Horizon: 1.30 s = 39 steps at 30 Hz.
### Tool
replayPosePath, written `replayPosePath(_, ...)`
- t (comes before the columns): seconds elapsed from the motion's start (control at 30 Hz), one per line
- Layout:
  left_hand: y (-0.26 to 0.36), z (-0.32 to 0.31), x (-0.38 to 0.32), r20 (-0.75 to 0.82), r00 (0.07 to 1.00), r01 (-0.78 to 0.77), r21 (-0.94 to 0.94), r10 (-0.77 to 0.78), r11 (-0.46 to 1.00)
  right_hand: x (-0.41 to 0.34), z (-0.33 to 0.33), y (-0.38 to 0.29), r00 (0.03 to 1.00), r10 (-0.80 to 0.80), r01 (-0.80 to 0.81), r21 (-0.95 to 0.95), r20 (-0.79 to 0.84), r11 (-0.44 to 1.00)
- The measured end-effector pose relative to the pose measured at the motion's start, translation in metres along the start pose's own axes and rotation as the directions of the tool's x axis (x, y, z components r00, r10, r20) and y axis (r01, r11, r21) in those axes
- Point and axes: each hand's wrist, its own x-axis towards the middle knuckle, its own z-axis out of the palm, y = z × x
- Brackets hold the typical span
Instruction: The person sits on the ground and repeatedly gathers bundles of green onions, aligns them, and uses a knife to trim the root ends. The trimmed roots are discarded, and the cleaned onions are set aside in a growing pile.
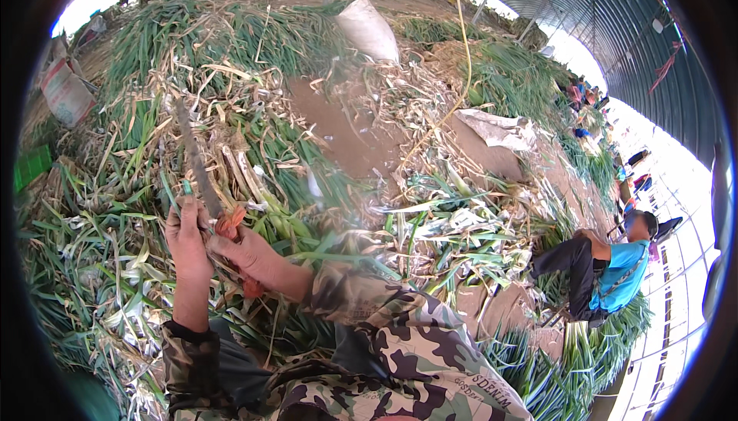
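My right hand [245,251] grips an orange-red cloth or plastic wrapping [230,222] at the base of a long, dark, dirty blade [196,156], which points up and away from me. Close beside it on the left, my left hand [189,236] has its fingers bent and pinched near the wrapped end. A thin green strip [187,187] sticks up at its fingertips; what it holds is too small to tell. Just past the hands lie green onion or leek stalks [277,208] with pale stems and dry leaves.
Leafy green heaps [230,35] and dry trimmings [369,87] cover much of the ground. A full white sack [369,29] stands beyond, and a yellow cord [468,46] hangs down. A person in a blue shirt [625,277] sits at the right. A printed sack [68,92] is at far left.
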Motion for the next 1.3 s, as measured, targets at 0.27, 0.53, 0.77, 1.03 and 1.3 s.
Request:
replayPosePath(0.27, 0.037, -0.046, 0.048, -0.209, 0.977, 0.003, -0.159, -0.037, 0.987, -0.016, -0.007, 0.006, 0.872, 0.443, -0.44, -0.066, 0.207, 0.896)
replayPosePath(0.53, 0.042, -0.125, 0.071, -0.348, 0.934, 0.035, -0.124, -0.076, 0.992, -0.009, -0.04, -0.037, 0.934, 0.347, -0.356, -0.124, -0.083, 0.926)
replayPosePath(0.77, 0.036, -0.209, 0.091, -0.431, 0.902, -0.042, -0.125, -0.016, 0.991, -0.007, -0.091, -0.066, 0.933, 0.138, -0.217, -0.214, -0.333, 0.953)
replayPosePath(1.03, 0.014, -0.181, 0.085, -0.295, 0.925, -0.015, 0.6, 0.238, 0.8, -0.007, -0.114, -0.065, 0.913, -0.011, 0.058, 0.103, -0.408, 0.993)
replayPosePath(1.3, 0.016, -0.062, 0.03, 0.202, 0.971, -0.234, 0.665, 0.131, 0.709, -0.01, -0.123, -0.062, 0.977, 0.067, -0.047, 0.103, -0.204, 0.994)
